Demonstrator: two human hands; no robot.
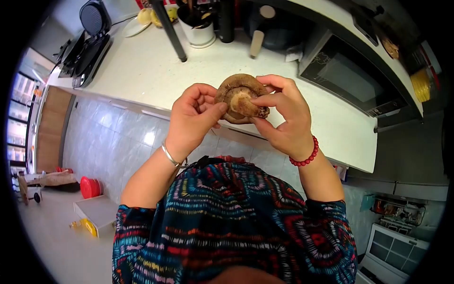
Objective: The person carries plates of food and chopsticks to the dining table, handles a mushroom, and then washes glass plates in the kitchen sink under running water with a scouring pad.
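Observation:
A brown mushroom (pixel 231 83) with a thick stem is held up in front of the white counter's near edge, its underside and stem facing the camera. My left hand (pixel 196 111), with a silver bangle at the wrist, pinches the cap's left rim between thumb and fingers. On the other side, my right hand (pixel 286 111) wears a red bead bracelet and grips the mushroom at the cap's right edge and by the stem, whose dark, rough end points right.
On the white counter (pixel 156 71) stand an open black waffle maker (pixel 94 47), a plate (pixel 136 27) near some fruit, a white utensil pot (pixel 198 34), a black appliance with a pale handle (pixel 257 43) and a microwave (pixel 350 71). A red tub (pixel 91 187) is at the lower left.

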